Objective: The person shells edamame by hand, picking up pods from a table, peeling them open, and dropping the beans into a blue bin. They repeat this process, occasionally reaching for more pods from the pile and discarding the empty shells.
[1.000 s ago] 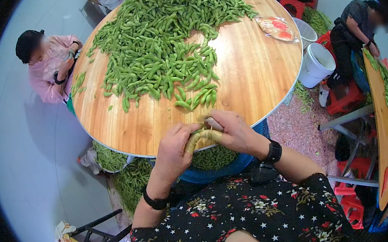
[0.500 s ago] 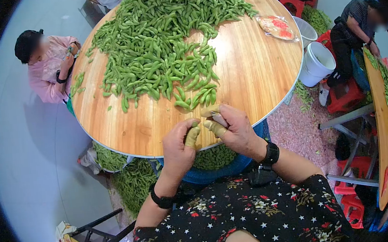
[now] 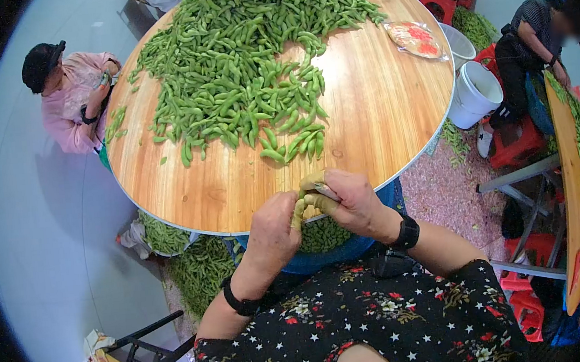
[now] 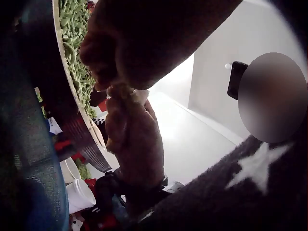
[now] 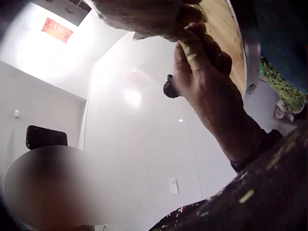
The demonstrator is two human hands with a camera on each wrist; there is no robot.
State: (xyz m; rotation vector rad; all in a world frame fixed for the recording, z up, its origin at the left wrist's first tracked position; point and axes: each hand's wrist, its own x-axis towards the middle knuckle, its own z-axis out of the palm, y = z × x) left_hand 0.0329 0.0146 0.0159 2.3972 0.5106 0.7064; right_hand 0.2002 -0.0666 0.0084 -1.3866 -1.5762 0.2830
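Both hands meet over the near edge of the round wooden table [image 3: 380, 104], fingertips together. The left hand [image 3: 276, 225] pinches a small green pod [image 3: 301, 194], mostly covered by fingers. Curled around a narrow pale grey object [image 3: 327, 191] is the right hand [image 3: 356, 206]. Yellowish coverings wrap several fingers. A large heap of green pods [image 3: 225, 69] lies beyond the hands, a few loose pods at its near end. Below the hands and the table edge, a blue tub [image 3: 351, 248] holds green beans. The left wrist view shows the right hand [image 4: 134, 139] from below, in shadow.
A clear packet with red markings [image 3: 416, 40] lies near the table's right edge. White buckets [image 3: 474, 96] stand beside it on the floor. One person in pink [image 3: 72, 100] sits at left, another [image 3: 533, 39] at right near a second table [image 3: 570, 191].
The hands parted a little half a second ago and are now together again at the fingertips. The left hand has shifted slightly right; the person at left has raised their head.
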